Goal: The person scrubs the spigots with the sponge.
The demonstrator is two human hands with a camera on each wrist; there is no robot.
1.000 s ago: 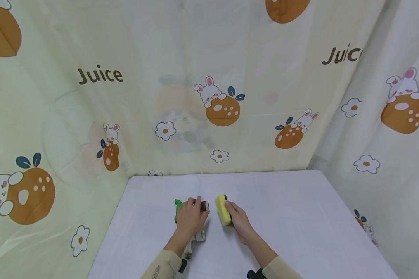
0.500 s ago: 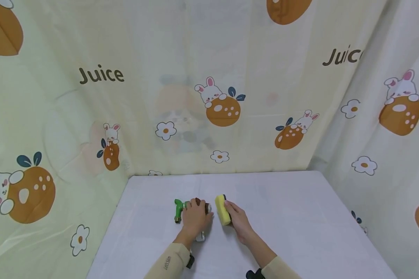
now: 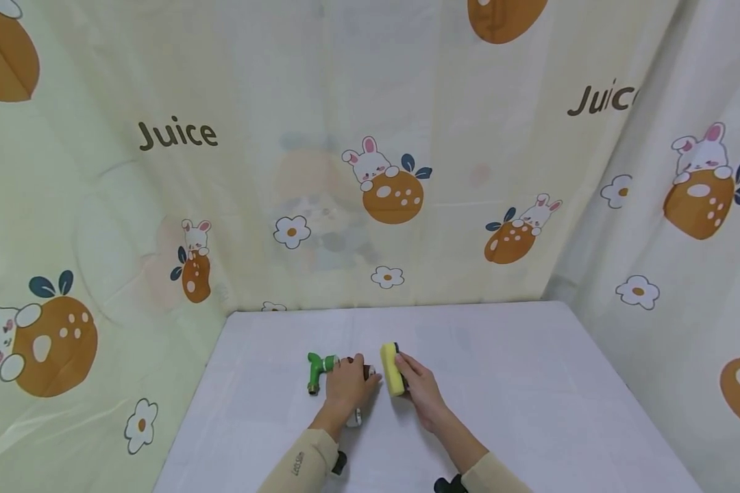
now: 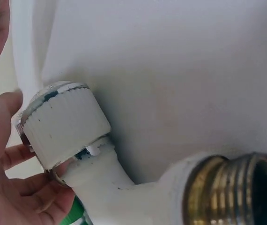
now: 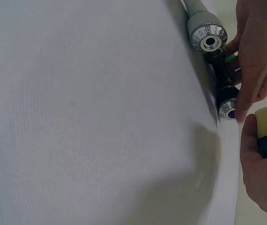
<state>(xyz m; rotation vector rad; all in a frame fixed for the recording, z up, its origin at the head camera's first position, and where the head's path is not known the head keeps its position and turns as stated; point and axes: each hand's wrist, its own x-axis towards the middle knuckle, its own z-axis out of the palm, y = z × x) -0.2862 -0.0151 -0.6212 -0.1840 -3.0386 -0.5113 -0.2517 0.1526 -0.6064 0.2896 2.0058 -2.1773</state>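
My left hand (image 3: 347, 389) grips a dark brown faucet (image 5: 221, 75), its fingers curled over the body and its thumb at the silver-capped end. A green faucet (image 3: 315, 373) lies just left of that hand. Nearer my body is a white faucet (image 4: 68, 126) with a ribbed round handle and a threaded brass end (image 4: 232, 192); in the head view the left hand and wrist hide most of it. To the right, my right hand (image 3: 428, 397) holds a yellow sponge (image 3: 391, 370) with a dark backing, upright on its side, thumb against the dark face.
A white-covered table (image 3: 499, 383) carries the faucets. Behind it hangs a cream curtain (image 3: 253, 205) printed with rabbits and oranges, which continues along both sides. Black wrist gear (image 3: 450, 485) shows under the right sleeve, close to the table's near side.
My left hand has shifted right and slightly nearer with the dark brown faucet, uncovering the green faucet. The right hand and sponge have stayed almost in place.
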